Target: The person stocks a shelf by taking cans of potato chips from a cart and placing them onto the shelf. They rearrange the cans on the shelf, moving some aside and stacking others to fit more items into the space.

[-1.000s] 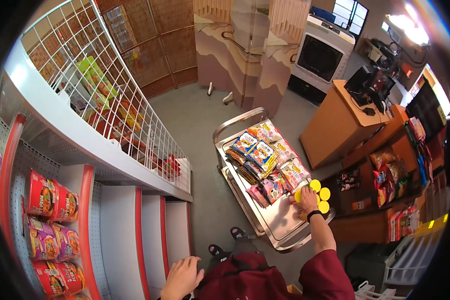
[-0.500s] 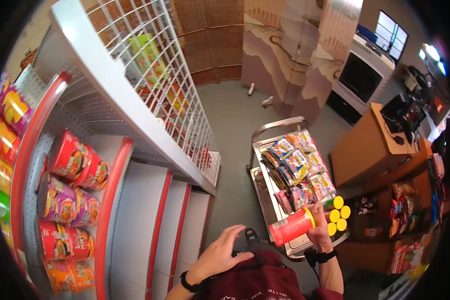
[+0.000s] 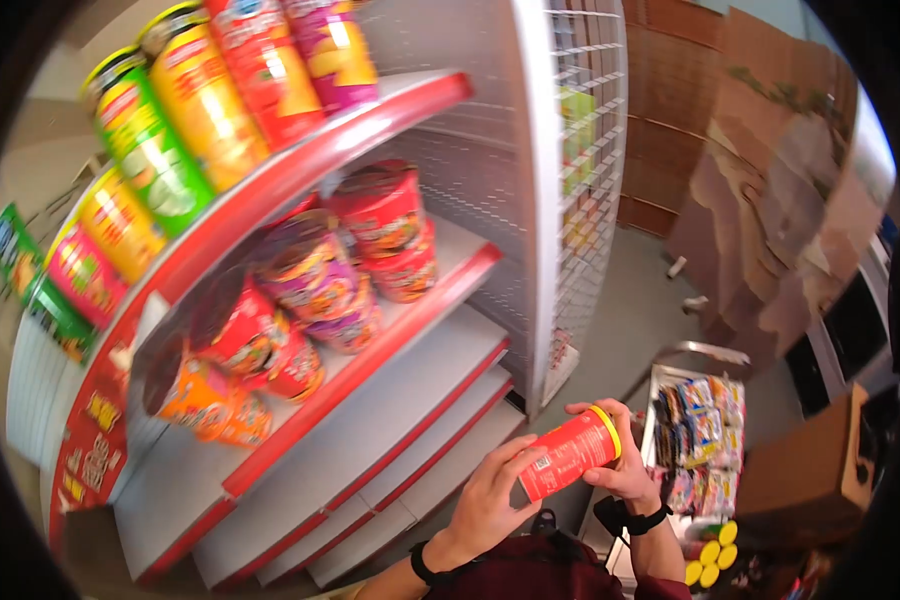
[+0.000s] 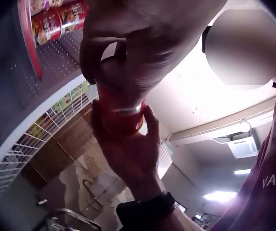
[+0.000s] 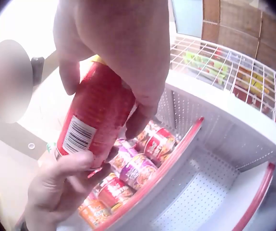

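A red canister (image 3: 568,458) with a yellow lid lies tilted between both hands in the head view. My right hand (image 3: 622,462) grips its lid end, fingers curled round it. My left hand (image 3: 492,500) holds the bottom end. In the right wrist view the left hand (image 5: 61,192) has its thumb on the canister (image 5: 97,115) beside a barcode, and the right hand (image 5: 118,43) wraps the upper part. The left wrist view shows the right hand (image 4: 128,154) round the far end, with the left hand (image 4: 142,43) close to the camera.
Shelves with red edges (image 3: 370,370) hold noodle cups (image 3: 310,270), and upright canisters (image 3: 210,100) stand on the shelf above. A metal cart (image 3: 705,350) with snack packs (image 3: 698,425) and several yellow-lidded canisters (image 3: 710,552) is at the right. A wire grid (image 3: 585,200) borders the shelving.
The right hand has lifted a red canister off the cart and brought it toward the shelves. The left hand has come to its bottom end. The view has turned left toward the shelves.
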{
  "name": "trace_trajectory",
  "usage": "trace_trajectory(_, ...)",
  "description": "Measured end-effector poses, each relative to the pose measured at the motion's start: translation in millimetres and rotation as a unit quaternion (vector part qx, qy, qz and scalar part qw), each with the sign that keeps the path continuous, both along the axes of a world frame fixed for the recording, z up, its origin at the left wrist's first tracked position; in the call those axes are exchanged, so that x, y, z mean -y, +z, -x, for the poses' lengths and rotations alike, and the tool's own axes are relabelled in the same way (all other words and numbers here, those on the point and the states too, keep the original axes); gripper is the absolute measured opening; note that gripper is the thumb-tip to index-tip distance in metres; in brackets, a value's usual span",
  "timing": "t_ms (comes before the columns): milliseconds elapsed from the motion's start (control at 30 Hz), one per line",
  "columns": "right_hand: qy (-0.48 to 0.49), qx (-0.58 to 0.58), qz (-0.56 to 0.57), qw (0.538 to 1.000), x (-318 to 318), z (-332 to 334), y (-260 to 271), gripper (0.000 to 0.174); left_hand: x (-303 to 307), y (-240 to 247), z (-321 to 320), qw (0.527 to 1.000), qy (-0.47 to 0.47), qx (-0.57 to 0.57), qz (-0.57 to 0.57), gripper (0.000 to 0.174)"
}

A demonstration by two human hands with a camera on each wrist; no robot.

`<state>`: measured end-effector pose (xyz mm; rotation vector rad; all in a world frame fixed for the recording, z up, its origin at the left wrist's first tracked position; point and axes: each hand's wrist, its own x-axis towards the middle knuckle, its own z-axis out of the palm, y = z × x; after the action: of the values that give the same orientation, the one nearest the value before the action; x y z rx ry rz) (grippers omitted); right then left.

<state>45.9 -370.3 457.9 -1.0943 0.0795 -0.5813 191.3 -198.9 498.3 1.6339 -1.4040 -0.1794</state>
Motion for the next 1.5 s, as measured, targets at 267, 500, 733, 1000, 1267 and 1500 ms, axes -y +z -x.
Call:
trace_trajectory(267, 0.176, 0.126, 0.005, 0.976, -11.0, -80.0, 32.1, 0.094, -51.6, 12.9, -16.2, 0.991, 0.115, 0.046, 0.042, 0.090)
trace_trajectory(500, 0.233, 0.155, 0.089, 0.956, -31.6, -118.7, 57.1, 0.092, -84.6, 26.5, -17.9, 0.928, 0.106, -0.355, 0.032, 0.083)
trace_trajectory(733, 0.233, 0.068, 0.105, 0.964, -46.1, -146.3, 56.1, 0.091, -95.1, 18.8, -40.0, 0.956, 0.263, 0.069, 0.109, 0.081)
trace_trajectory(1000, 0.216, 0.027, 0.129, 0.968, -68.2, -171.1, 58.2, 0.071, -122.3, 33.5, -36.0, 0.948, 0.306, -0.090, 0.010, 0.063)
trace_trajectory(1267, 0.248, -0.008, 0.305, 0.920, -117.9, -165.0, 68.1, 0.076, -198.1, 52.6, -73.7, 0.956, 0.229, -0.143, -0.115, 0.075)
trace_trajectory(1500, 0.242, -0.035, 0.309, 0.919, -108.4, -172.7, 51.6, 0.070, -311.1, 202.1, -112.7, 0.894, 0.382, -0.105, 0.209, 0.074)
